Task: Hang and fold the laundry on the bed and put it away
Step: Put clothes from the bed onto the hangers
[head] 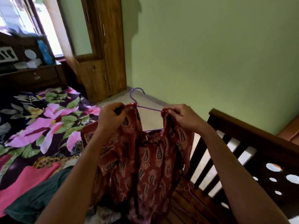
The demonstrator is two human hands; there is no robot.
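Head view: left hand (111, 118), right hand (182, 118) pinch one garment (145, 167) on one hanger (149, 108).

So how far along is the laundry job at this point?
Done: nothing that shows; the wardrobe is shut. In hand: the left hand and right hand pinch the shoulders of a red paisley garment onto a purple hanger. Left: a pink garment, a dark green garment and a leopard-print piece lie loose on the bed.

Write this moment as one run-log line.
step: hanging red garment | left hand: pinches its shoulder | right hand: pinches other shoulder | purple hanger: in neckline, hook up
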